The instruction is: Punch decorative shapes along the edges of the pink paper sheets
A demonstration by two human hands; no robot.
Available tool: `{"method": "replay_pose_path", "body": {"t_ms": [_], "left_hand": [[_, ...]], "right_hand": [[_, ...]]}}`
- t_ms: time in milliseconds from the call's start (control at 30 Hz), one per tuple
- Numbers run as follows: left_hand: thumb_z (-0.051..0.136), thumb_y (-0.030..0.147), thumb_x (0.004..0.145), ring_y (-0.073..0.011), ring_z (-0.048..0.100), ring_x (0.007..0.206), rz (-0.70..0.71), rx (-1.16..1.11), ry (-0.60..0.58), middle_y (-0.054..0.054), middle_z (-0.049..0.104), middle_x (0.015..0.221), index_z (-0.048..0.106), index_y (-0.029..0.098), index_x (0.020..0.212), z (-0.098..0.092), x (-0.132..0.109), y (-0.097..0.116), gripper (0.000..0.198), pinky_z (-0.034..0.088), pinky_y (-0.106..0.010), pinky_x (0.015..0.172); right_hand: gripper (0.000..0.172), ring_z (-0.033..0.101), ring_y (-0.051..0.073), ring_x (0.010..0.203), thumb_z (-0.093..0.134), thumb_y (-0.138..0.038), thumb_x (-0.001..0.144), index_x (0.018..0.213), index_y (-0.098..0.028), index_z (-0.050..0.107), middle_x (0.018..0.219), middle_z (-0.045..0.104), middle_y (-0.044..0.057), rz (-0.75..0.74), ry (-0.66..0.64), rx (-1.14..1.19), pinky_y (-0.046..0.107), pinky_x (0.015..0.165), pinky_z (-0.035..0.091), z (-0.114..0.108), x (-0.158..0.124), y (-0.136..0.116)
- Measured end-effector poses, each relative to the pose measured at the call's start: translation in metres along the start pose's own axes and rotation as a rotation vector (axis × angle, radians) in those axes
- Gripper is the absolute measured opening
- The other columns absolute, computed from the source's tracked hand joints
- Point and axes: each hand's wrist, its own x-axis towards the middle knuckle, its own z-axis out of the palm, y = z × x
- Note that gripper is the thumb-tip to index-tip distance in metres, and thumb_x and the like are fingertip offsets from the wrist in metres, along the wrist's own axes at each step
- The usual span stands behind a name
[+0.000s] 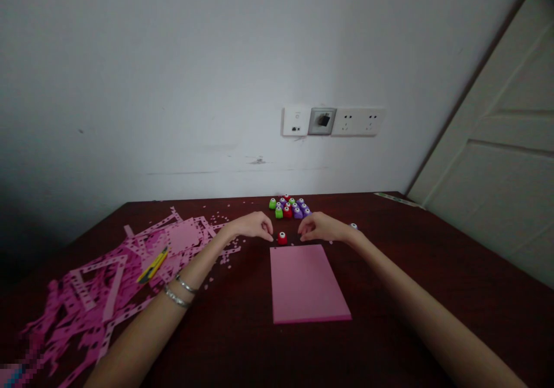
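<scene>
A small red craft punch (282,238) with a white and black top stands between my two hands, just beyond the far edge of a pink paper stack (308,284). To its left, my left hand (255,226) is loosely curled, its thumb apart from the fingers and nothing visible in it. On the other side my right hand (315,227) is bent in a similar way, thumb and fingers parted, near the paper's far edge. A small dark mark shows at the paper's far left corner. Silver bangles circle my left forearm.
Behind my hands cluster several green, red and purple punches (287,211); another punch (354,226) is partly hidden by my right wrist. Pink paper scraps (115,284) cover the table's left, with a yellow cutter (153,265) on them. A wall with sockets (358,122) borders the back.
</scene>
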Motion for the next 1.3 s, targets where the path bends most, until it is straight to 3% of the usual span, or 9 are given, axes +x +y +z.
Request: {"method": "replay_pose_path", "body": {"t_ms": [200,333,800,1100,1300], "left_hand": [[0.069,0.037,0.063,-0.0108,0.053,0.057,0.021,0.06,0.008,0.0,0.061,0.064,0.066,0.015,0.076,0.025,-0.011,0.007,0.026,0.035,-0.021,0.052],[0.071,0.038,0.06,-0.0104,0.051,0.056,0.025,0.082,0.018,0.001,0.06,0.065,0.065,0.016,0.075,0.031,-0.009,0.001,0.027,0.033,-0.02,0.051],[0.069,0.037,0.063,-0.0117,0.053,0.062,0.072,0.042,-0.008,0.0,0.06,0.069,0.063,0.016,0.074,0.032,-0.006,-0.007,0.024,0.036,-0.02,0.054],[0.066,0.036,0.063,-0.0108,0.051,0.057,-0.017,-0.077,-0.005,0.001,0.06,0.061,0.064,0.014,0.067,0.031,-0.006,-0.005,0.023,0.035,-0.021,0.053],[0.066,0.036,0.062,-0.0117,0.051,0.058,-0.064,-0.134,0.02,-0.001,0.061,0.061,0.065,0.013,0.066,0.029,-0.007,-0.002,0.023,0.034,-0.022,0.054]], "right_hand": [[0.025,0.059,0.016,0.068,0.068,-0.03,0.063,0.081,-0.014,0.067,0.075,0.065,0.004,0.005,0.003,-0.113,0.025,0.059,0.044,0.015,-0.009,0.008],[0.022,0.057,0.015,0.065,0.066,-0.032,0.065,0.079,-0.015,0.065,0.072,0.064,0.003,-0.029,-0.007,-0.115,0.024,0.057,0.042,0.02,-0.009,0.016],[0.011,0.048,0.011,0.057,0.063,-0.026,0.067,0.07,-0.015,0.059,0.066,0.057,0.0,-0.074,0.012,-0.142,0.021,0.05,0.033,0.02,-0.011,0.01],[0.017,0.05,0.01,0.054,0.057,-0.029,0.072,0.071,-0.013,0.063,0.063,0.06,0.001,-0.022,-0.049,-0.066,0.02,0.049,0.034,0.02,-0.009,0.009],[0.018,0.051,0.011,0.055,0.052,-0.024,0.073,0.073,-0.013,0.066,0.063,0.062,0.001,-0.017,-0.004,-0.104,0.02,0.05,0.035,0.019,-0.009,0.009]]}}
